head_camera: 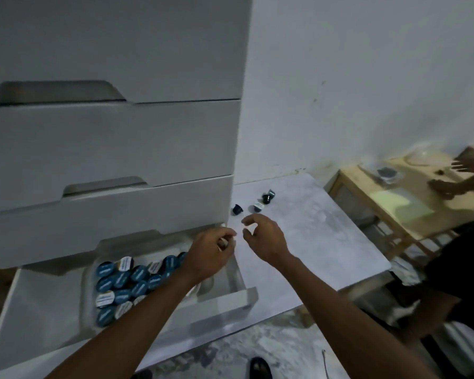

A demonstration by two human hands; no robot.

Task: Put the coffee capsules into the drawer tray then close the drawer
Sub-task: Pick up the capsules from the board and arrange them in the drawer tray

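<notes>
Both forearms nearest. Left hand (211, 253) over tray (89, 280), pinching something pale, identity unclear. Right hand (260, 236) half-curled, empty; loose capsules (257, 205) just beyond its fingertips, nearer right.

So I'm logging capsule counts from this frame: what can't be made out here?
- Tray total: left hand and forearm cover its right part.
- Left hand's contents: curled fingers hide them.
- Right hand: something pale at the fingertips, too blurred to name.
- Capsules on the white table: labels too small.

No legible text. Lids of the coffee capsules (126, 280) in the drawer tray (89, 277) carry white print, too blurred to read.
</notes>
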